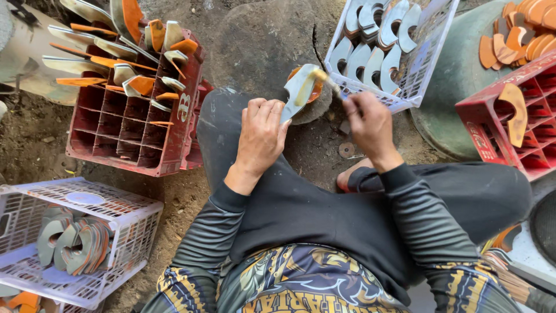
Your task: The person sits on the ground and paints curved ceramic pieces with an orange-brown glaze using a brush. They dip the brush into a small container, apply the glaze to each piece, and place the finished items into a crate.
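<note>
Left hand (pixel 260 136) is clamped around the lower end of a curved grey metal blade (pixel 298 90), fingers curled over it, holding it propped on a small orange-topped block (pixel 313 95) just past the left knee. Right hand (pixel 370 122) is pinched on a thin brush (pixel 329 81); its yellowish tip touches the blade's upper face. The person sits on bare ground (pixel 35 145), legs folded, dark trousers and long dark sleeves.

White plastic basket (pixel 417 75) just behind the right hand, packed with grey hooked blades standing on edge. Red crate (pixel 139 127) off to the left, with orange-coated blades stuck upright in its far compartments; near compartments look hollow. Second white basket (pixel 98 249) near left, holding a stack of grey blades. Another red crate (pixel 509 116) on the right edge with one orange piece lying across it, and a pile of orange pieces (pixel 521 29) behind it.
</note>
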